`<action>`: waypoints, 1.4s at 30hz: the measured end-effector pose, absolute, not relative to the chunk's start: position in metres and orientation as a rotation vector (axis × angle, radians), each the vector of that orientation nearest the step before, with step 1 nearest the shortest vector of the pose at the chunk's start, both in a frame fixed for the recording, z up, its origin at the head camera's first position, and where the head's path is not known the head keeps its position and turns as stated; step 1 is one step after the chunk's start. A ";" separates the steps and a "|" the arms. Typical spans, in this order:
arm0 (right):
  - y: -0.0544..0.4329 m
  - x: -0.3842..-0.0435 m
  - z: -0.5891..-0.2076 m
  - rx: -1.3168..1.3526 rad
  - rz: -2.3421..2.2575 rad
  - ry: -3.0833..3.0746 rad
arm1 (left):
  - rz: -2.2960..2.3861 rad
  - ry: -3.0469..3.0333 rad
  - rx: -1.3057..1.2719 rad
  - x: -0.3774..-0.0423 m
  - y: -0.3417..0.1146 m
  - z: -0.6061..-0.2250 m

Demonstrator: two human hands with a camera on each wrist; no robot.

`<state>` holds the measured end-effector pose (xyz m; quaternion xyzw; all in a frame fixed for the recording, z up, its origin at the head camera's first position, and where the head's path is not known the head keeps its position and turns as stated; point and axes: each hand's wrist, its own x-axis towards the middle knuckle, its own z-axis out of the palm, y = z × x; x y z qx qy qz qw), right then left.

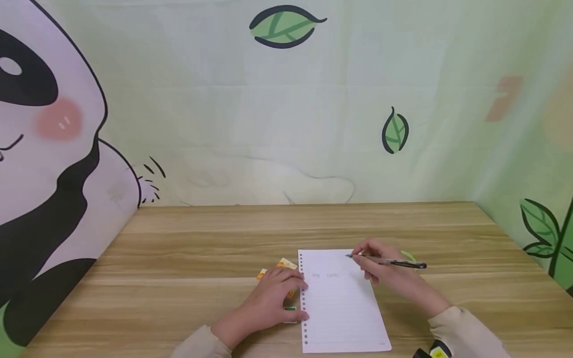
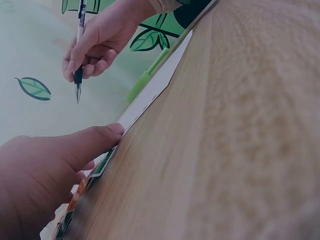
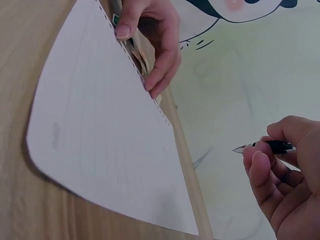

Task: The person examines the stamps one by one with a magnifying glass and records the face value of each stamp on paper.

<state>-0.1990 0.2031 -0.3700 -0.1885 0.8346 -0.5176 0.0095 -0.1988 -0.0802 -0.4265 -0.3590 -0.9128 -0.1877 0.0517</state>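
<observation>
A white lined sheet of paper (image 1: 342,313) with punched holes down its left side lies on the wooden table. Faint handwriting shows on one of its upper lines. My left hand (image 1: 268,296) rests at the holed edge, thumb and fingertips pressing on the paper. Between thumb and fingers, my right hand (image 1: 387,271) pinches a pen (image 1: 405,263) with a clear barrel and black grip. Its tip points left over the upper part of the sheet. The left wrist view shows the pen tip (image 2: 78,95) raised off the paper.
Orange-and-white cards (image 1: 286,263) and a small green-edged piece (image 1: 290,314) lie partly under my left hand. A bright green stick-like object (image 2: 145,80) lies beyond the sheet, mostly behind my right hand. A black-and-yellow object (image 1: 438,352) sits by the right sleeve. A printed curtain (image 1: 215,99) stands behind the table.
</observation>
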 end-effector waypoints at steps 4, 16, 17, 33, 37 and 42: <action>0.196 -0.203 -0.374 -0.530 -1.632 2.572 | -0.579 -2.792 -1.087 -0.199 -0.080 -0.427; 0.189 -0.210 -0.395 -0.430 -1.695 2.446 | -0.610 -2.759 -1.101 -0.199 -0.080 -0.428; 0.188 -0.211 -0.397 -0.413 -1.697 2.459 | -0.616 -2.753 -1.104 -0.199 -0.080 -0.428; 0.188 -0.213 -0.416 -0.374 -1.705 2.481 | -0.609 -2.760 -1.111 -0.198 -0.081 -0.425; 0.188 -0.213 -0.419 -0.352 -1.730 2.462 | -0.606 -2.774 -1.107 -0.198 -0.082 -0.425; 0.188 -0.214 -0.422 -0.287 -1.751 2.501 | -0.624 -2.752 -1.118 -0.198 -0.082 -0.426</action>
